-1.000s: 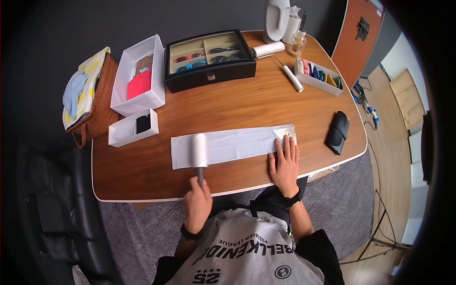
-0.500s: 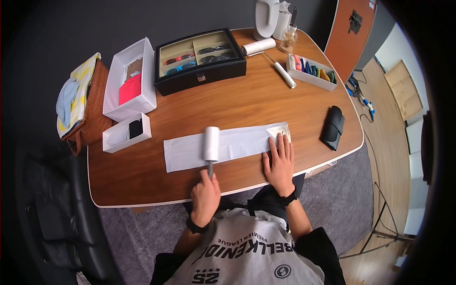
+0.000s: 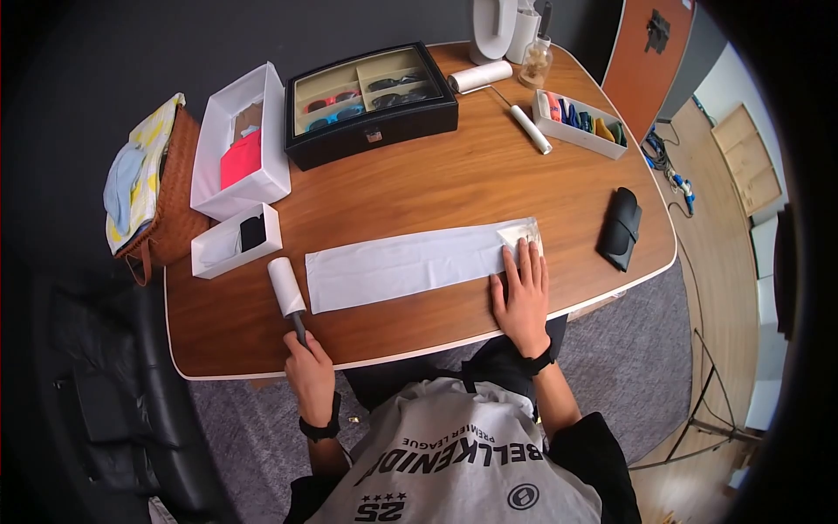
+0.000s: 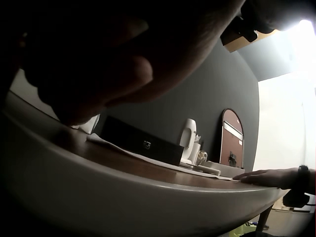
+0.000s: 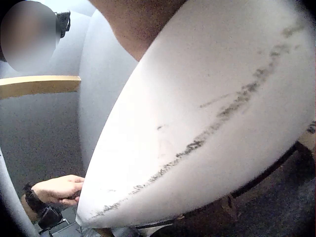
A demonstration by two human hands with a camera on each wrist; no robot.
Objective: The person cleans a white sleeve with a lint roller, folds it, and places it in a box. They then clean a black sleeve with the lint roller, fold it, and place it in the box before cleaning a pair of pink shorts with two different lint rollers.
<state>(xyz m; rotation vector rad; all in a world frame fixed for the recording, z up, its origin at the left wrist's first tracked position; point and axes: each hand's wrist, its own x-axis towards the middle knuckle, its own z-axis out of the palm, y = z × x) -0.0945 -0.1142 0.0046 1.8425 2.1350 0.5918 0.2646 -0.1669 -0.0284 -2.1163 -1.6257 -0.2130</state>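
Note:
A long white cloth [image 3: 401, 265] lies flat across the table in the head view, with a clear and white piece [image 3: 522, 230] at its right end. The left hand [image 3: 311, 377] grips the dark handle of a white lint roller [image 3: 285, 286], which is beside the cloth's left end. Fingers of the right hand [image 3: 523, 301] lie extended on the cloth's right end. In the left wrist view, the left hand [image 4: 113, 74] is dark and close, and the right hand [image 4: 264, 177] rests flat at the table. The table's pale edge [image 5: 197, 113] fills much of the right wrist view.
A black glasses case box [image 3: 375, 131], a white bin [image 3: 202, 166] and a small white box [image 3: 209, 268] stand at the back and left. Another roller [image 3: 480, 77], a box of colourful items [image 3: 580, 135] and a black pouch [image 3: 620, 229] are on the right.
The left hand has carried the roller leftward off the cloth, first having moved a little right along it. The right hand keeps its place on the cloth's end.

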